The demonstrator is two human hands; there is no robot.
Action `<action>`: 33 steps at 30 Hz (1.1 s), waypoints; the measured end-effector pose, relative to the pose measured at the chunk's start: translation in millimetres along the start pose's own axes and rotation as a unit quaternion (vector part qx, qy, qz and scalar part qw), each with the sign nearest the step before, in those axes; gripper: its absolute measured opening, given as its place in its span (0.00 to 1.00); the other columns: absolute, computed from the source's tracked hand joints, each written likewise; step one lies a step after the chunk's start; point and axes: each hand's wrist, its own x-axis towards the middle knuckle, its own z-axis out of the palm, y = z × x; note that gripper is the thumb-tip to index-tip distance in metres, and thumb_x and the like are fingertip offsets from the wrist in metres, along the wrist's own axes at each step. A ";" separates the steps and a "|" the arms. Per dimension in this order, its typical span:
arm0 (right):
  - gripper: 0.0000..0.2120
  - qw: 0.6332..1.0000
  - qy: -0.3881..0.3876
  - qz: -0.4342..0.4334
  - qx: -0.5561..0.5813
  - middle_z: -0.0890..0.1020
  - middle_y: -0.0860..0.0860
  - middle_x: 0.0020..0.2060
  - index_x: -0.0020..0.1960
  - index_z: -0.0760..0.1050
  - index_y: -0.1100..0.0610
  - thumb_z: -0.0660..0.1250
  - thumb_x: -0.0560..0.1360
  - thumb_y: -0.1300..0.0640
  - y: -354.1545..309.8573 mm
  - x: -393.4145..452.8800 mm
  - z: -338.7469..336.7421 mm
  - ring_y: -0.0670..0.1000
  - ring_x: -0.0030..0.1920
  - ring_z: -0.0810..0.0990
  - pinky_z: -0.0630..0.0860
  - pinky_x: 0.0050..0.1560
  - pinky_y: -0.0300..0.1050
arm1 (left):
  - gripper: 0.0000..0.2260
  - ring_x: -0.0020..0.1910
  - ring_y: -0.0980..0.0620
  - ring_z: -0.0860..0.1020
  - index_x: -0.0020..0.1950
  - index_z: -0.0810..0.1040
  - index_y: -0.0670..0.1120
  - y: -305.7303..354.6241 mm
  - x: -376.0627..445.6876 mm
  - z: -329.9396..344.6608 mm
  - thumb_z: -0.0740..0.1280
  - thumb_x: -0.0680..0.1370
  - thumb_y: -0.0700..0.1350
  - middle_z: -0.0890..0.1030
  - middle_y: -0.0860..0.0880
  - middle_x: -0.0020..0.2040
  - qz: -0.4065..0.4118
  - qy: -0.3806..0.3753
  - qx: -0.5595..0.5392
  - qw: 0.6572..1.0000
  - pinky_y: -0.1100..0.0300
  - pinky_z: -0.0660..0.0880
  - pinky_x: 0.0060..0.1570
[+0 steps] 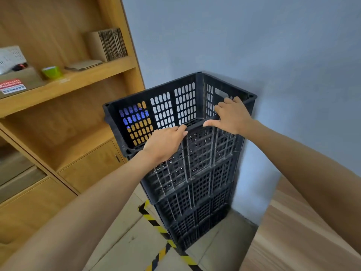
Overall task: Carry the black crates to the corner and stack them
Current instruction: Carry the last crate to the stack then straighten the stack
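A tall stack of black perforated crates [197, 192] stands in the corner against the grey wall. The top crate [166, 106] is open and empty inside. My left hand [164, 143] lies over the near rim of the top crate, fingers curled on the edge. My right hand [232, 116] rests on the same rim further right, near the crate's right corner, fingers spread and thumb along the edge. Neither hand clearly grips the crate; both press on its rim.
A wooden shelf unit [68, 83] stands left of the stack, holding cardboard sheets [109, 45], a green tape roll [52, 72] and a box. Yellow-black floor tape [154, 222] runs along the stack's base. A wooden surface [304, 231] lies at the right.
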 end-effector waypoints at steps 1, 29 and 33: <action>0.49 1.000 0.000 -0.002 -0.006 0.81 0.52 0.42 0.45 0.77 0.57 0.32 0.65 0.21 -3.4 -0.4 -2.0 0.55 0.50 0.77 0.69 0.56 0.55 | 0.15 0.31 0.51 0.70 0.60 0.68 0.46 -3.8 -2.5 -0.8 0.47 0.85 0.52 0.73 0.53 0.38 0.003 -0.003 -0.002 1.000 0.56 0.66 0.26; 0.42 0.992 -0.028 0.112 -0.046 0.68 0.48 0.20 0.25 0.66 0.55 0.35 0.67 0.21 -127.6 -46.3 -58.3 0.49 0.24 0.68 0.63 0.33 0.44 | 0.34 0.61 0.45 0.78 0.77 0.61 0.50 -126.6 -47.5 6.5 0.35 0.78 0.64 0.78 0.47 0.65 0.214 -0.065 -0.106 0.969 0.50 0.75 0.57; 0.47 0.992 -0.047 0.115 -0.034 0.73 0.49 0.23 0.28 0.75 0.57 0.34 0.68 0.21 -135.2 -46.3 -60.6 0.49 0.27 0.70 0.65 0.42 0.48 | 0.31 0.55 0.48 0.79 0.69 0.69 0.53 -132.8 -54.9 8.1 0.35 0.80 0.63 0.81 0.50 0.57 0.181 -0.030 -0.088 0.979 0.49 0.78 0.45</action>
